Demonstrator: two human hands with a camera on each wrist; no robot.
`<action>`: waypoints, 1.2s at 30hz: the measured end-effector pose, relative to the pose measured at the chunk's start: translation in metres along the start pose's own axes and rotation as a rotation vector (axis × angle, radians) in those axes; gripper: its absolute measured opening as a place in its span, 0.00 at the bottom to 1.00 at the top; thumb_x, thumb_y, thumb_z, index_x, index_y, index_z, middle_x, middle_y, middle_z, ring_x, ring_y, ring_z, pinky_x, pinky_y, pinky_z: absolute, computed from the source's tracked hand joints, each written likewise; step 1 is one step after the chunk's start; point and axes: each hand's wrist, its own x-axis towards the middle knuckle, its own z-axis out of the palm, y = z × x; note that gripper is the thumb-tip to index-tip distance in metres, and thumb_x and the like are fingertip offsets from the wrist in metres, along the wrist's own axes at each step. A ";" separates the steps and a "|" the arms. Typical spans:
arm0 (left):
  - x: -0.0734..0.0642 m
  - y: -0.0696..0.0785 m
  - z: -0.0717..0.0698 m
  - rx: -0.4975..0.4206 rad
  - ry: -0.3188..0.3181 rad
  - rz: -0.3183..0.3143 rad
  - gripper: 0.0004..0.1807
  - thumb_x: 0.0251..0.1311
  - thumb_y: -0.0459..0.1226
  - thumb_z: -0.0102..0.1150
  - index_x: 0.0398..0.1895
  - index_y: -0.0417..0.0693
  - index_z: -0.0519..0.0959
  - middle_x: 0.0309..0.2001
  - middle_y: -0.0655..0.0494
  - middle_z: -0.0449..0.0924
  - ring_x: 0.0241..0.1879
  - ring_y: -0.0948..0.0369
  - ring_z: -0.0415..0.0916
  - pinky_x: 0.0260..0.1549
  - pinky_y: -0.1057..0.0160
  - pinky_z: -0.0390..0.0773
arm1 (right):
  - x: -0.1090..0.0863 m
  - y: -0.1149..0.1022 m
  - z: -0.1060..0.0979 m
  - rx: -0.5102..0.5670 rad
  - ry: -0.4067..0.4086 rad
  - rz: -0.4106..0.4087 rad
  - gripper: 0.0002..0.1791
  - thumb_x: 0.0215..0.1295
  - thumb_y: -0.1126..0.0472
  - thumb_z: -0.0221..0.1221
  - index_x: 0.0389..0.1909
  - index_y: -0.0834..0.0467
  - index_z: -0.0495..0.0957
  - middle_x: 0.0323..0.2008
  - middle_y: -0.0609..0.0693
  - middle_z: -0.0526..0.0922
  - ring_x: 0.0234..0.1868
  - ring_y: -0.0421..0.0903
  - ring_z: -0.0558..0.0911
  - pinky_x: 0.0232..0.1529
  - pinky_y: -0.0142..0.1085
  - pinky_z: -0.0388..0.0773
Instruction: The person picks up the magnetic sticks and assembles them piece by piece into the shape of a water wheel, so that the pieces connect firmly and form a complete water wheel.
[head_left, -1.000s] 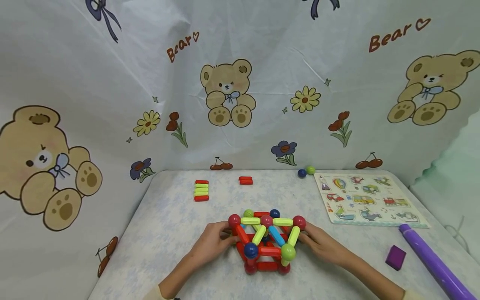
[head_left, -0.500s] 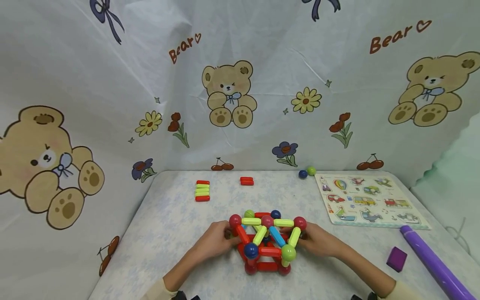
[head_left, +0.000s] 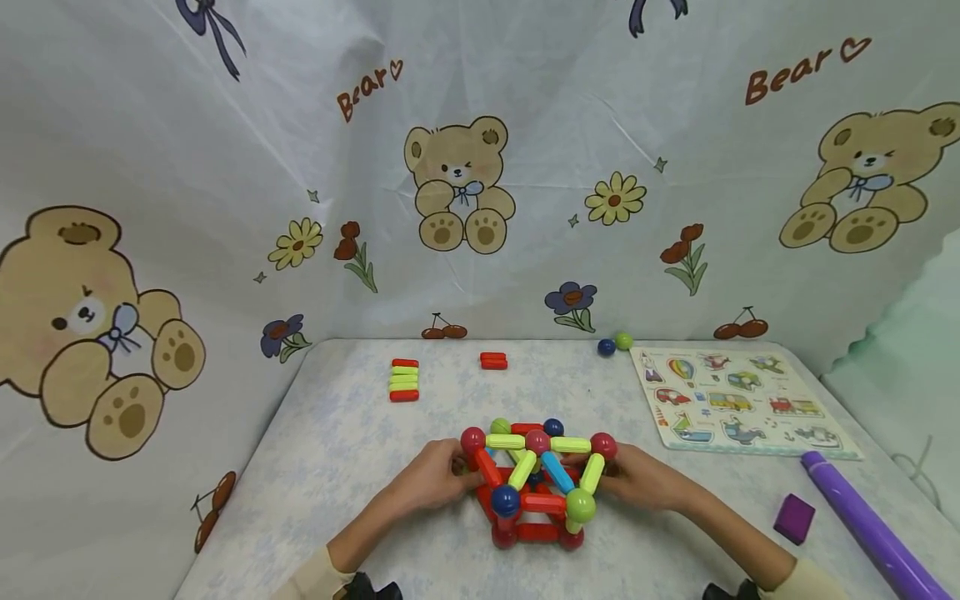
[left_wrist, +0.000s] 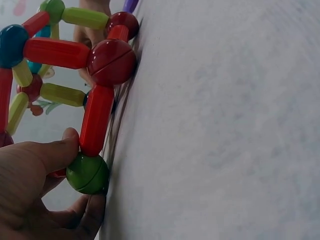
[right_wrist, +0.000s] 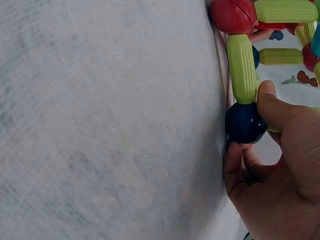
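A structure of magnetic rods and balls (head_left: 543, 503) stands on the table in front of me, built from red, yellow-green and blue rods. My left hand (head_left: 431, 477) grips its left side. In the left wrist view, thumb and fingers close around a green ball (left_wrist: 88, 174) at a low corner, below a red rod (left_wrist: 97, 120). On the opposite side my right hand (head_left: 641, 477) pinches a dark blue ball (right_wrist: 245, 123) at the lower corner, seen in the right wrist view under a yellow-green rod (right_wrist: 242, 67). The structure hides some fingertips in the head view.
Behind, loose red and yellow-green rods (head_left: 404, 380) lie left of two red rods (head_left: 493, 361). A blue ball (head_left: 606, 347) and a green ball (head_left: 623, 341) sit near a picture board (head_left: 738, 404). A purple block (head_left: 793, 518) and purple tube (head_left: 870, 525) lie right.
My right hand has shifted inward, its fingers reaching further in behind the structure's right side. The left hand keeps its hold, and the structure stays nearly where it was.
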 end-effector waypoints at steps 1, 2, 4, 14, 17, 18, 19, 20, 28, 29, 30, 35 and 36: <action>0.001 0.000 0.000 0.002 -0.003 0.005 0.08 0.66 0.40 0.74 0.41 0.47 0.87 0.29 0.61 0.82 0.28 0.61 0.75 0.27 0.64 0.76 | 0.000 0.001 0.000 0.003 -0.004 0.003 0.21 0.81 0.59 0.60 0.69 0.61 0.80 0.66 0.56 0.83 0.67 0.63 0.79 0.65 0.58 0.79; 0.002 0.000 -0.001 0.002 -0.007 0.011 0.08 0.66 0.40 0.74 0.41 0.47 0.87 0.29 0.61 0.82 0.27 0.61 0.75 0.27 0.64 0.75 | 0.000 0.001 -0.001 0.008 -0.007 0.006 0.21 0.81 0.59 0.60 0.70 0.60 0.80 0.66 0.56 0.83 0.68 0.63 0.79 0.66 0.58 0.78; 0.005 -0.001 -0.002 0.000 -0.010 0.018 0.07 0.67 0.40 0.73 0.41 0.47 0.87 0.27 0.60 0.80 0.26 0.62 0.73 0.25 0.65 0.73 | 0.001 0.003 -0.002 0.011 -0.007 0.008 0.21 0.82 0.59 0.60 0.70 0.60 0.79 0.67 0.57 0.82 0.69 0.63 0.78 0.66 0.58 0.78; 0.029 -0.006 -0.009 0.030 -0.011 0.027 0.08 0.69 0.43 0.72 0.42 0.48 0.87 0.27 0.60 0.80 0.25 0.62 0.74 0.24 0.64 0.74 | 0.014 0.018 -0.012 -0.054 0.098 0.000 0.18 0.78 0.60 0.64 0.63 0.60 0.83 0.59 0.55 0.87 0.58 0.54 0.85 0.58 0.43 0.86; 0.037 -0.007 -0.011 0.036 -0.009 0.032 0.10 0.70 0.43 0.72 0.45 0.47 0.87 0.29 0.60 0.81 0.27 0.62 0.74 0.26 0.64 0.74 | 0.018 0.022 -0.015 -0.067 0.120 -0.006 0.18 0.77 0.61 0.64 0.64 0.61 0.83 0.56 0.53 0.88 0.53 0.47 0.86 0.55 0.34 0.85; 0.039 -0.007 -0.012 0.040 -0.008 0.034 0.10 0.70 0.43 0.71 0.45 0.47 0.87 0.29 0.60 0.81 0.27 0.62 0.74 0.26 0.65 0.74 | 0.020 0.023 -0.016 -0.067 0.120 -0.011 0.18 0.78 0.61 0.64 0.64 0.61 0.83 0.56 0.53 0.88 0.51 0.45 0.86 0.54 0.33 0.84; 0.041 -0.007 -0.013 0.044 -0.007 0.038 0.10 0.70 0.43 0.71 0.46 0.47 0.87 0.29 0.60 0.81 0.27 0.62 0.74 0.26 0.65 0.74 | 0.021 0.023 -0.017 -0.063 0.119 -0.017 0.18 0.78 0.62 0.64 0.64 0.62 0.83 0.56 0.53 0.88 0.51 0.44 0.85 0.54 0.32 0.84; 0.042 -0.007 -0.014 0.047 -0.006 0.041 0.10 0.71 0.43 0.71 0.46 0.47 0.87 0.30 0.60 0.81 0.28 0.62 0.74 0.26 0.65 0.73 | 0.022 0.024 -0.018 -0.060 0.117 -0.020 0.18 0.78 0.62 0.64 0.64 0.62 0.83 0.56 0.53 0.88 0.50 0.42 0.85 0.54 0.31 0.83; 0.046 -0.008 -0.016 0.034 -0.002 0.050 0.11 0.71 0.41 0.70 0.49 0.45 0.87 0.33 0.60 0.82 0.30 0.62 0.74 0.28 0.65 0.73 | 0.025 0.024 -0.020 -0.037 0.113 -0.003 0.19 0.79 0.63 0.63 0.65 0.63 0.82 0.57 0.54 0.88 0.50 0.39 0.84 0.55 0.30 0.82; 0.045 -0.008 -0.015 0.030 0.000 0.052 0.11 0.72 0.41 0.70 0.49 0.45 0.87 0.33 0.59 0.82 0.30 0.61 0.74 0.27 0.65 0.72 | 0.024 0.024 -0.019 -0.033 0.117 -0.003 0.19 0.79 0.63 0.62 0.65 0.63 0.82 0.58 0.55 0.87 0.50 0.39 0.83 0.56 0.30 0.82; 0.045 -0.008 -0.015 0.025 0.003 0.051 0.11 0.72 0.41 0.70 0.49 0.45 0.86 0.32 0.59 0.81 0.29 0.61 0.73 0.27 0.65 0.71 | 0.024 0.024 -0.019 -0.028 0.121 -0.005 0.19 0.79 0.63 0.62 0.65 0.63 0.82 0.58 0.55 0.87 0.51 0.39 0.83 0.56 0.30 0.82; 0.045 -0.011 -0.013 0.022 0.018 0.058 0.10 0.71 0.40 0.71 0.49 0.46 0.86 0.30 0.59 0.78 0.29 0.61 0.71 0.27 0.66 0.69 | 0.022 0.025 -0.015 -0.015 0.145 -0.029 0.19 0.79 0.63 0.62 0.66 0.64 0.81 0.61 0.57 0.86 0.55 0.45 0.84 0.57 0.30 0.81; 0.045 -0.012 -0.013 0.021 0.020 0.060 0.10 0.71 0.40 0.71 0.49 0.46 0.85 0.30 0.59 0.77 0.29 0.61 0.71 0.26 0.66 0.68 | 0.021 0.025 -0.014 -0.016 0.152 -0.033 0.20 0.79 0.63 0.62 0.67 0.64 0.81 0.61 0.57 0.86 0.56 0.47 0.85 0.58 0.30 0.81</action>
